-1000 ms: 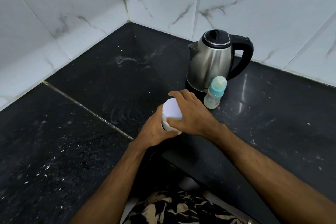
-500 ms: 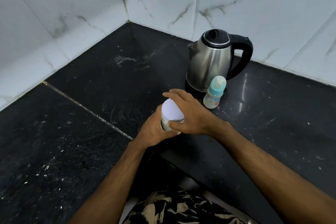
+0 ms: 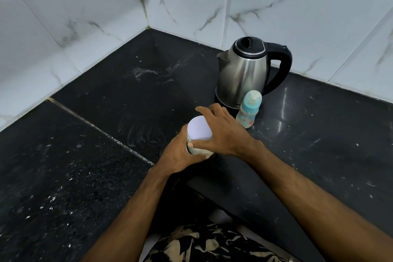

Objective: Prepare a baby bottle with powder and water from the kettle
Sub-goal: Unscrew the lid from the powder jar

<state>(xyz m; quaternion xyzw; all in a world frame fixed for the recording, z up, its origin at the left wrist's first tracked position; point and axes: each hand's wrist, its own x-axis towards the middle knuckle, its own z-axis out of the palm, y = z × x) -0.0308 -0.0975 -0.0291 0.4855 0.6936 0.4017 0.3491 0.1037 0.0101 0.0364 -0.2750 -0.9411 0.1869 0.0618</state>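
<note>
A small white powder container point(image 3: 198, 151) with a pale lid point(image 3: 200, 128) stands on the black counter point(image 3: 106, 176). My left hand point(image 3: 180, 153) grips its body from the left. My right hand point(image 3: 223, 132) holds the lid's rim, thumb at the front and fingers curved over the far side. A baby bottle point(image 3: 248, 110) with a teal collar and clear cap stands upright just right of my right hand. Behind it sits a steel kettle point(image 3: 244, 76) with a black lid and handle, spout pointing left.
White marble-look wall tiles point(image 3: 85, 17) enclose the counter's back corner. A pale seam point(image 3: 102, 132) crosses the counter diagonally. The counter's front edge point(image 3: 223, 200) runs close to my body. White specks and smears lie on the surface.
My right hand has turned on the lid, its fingers sweeping further left over the far side. The container stays in my left hand. Kettle and bottle have not moved.
</note>
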